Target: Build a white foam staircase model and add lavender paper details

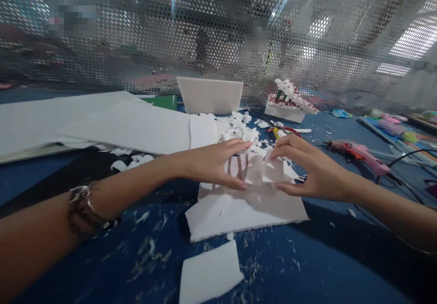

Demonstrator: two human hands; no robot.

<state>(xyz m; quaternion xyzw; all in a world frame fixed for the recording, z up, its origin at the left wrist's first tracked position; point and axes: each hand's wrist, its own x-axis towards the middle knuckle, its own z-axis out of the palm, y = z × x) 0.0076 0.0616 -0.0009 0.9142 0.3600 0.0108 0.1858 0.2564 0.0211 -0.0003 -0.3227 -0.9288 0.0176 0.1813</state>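
Observation:
A small white foam-board structure [254, 169] with pinkish faces stands on a larger white foam sheet [246, 213]. My left hand [218, 163] holds its left side, fingers at the top and thumb low in front. At its right side, my right hand [303, 165] grips a small upright white panel [273, 167] between curved fingers and thumb. The join between panel and structure is hard to make out. Near my body lies a loose white foam piece [211, 272] with one torn edge.
Torn white scraps [241, 129] are heaped behind my hands, beside red-handled pliers [285, 132]. A pink glue gun [362, 154] with its cable lies to the right. Large white sheets [136, 122] spread leftward. An upright white board [210, 95] and a decorated model [288, 101] stand by the perforated screen.

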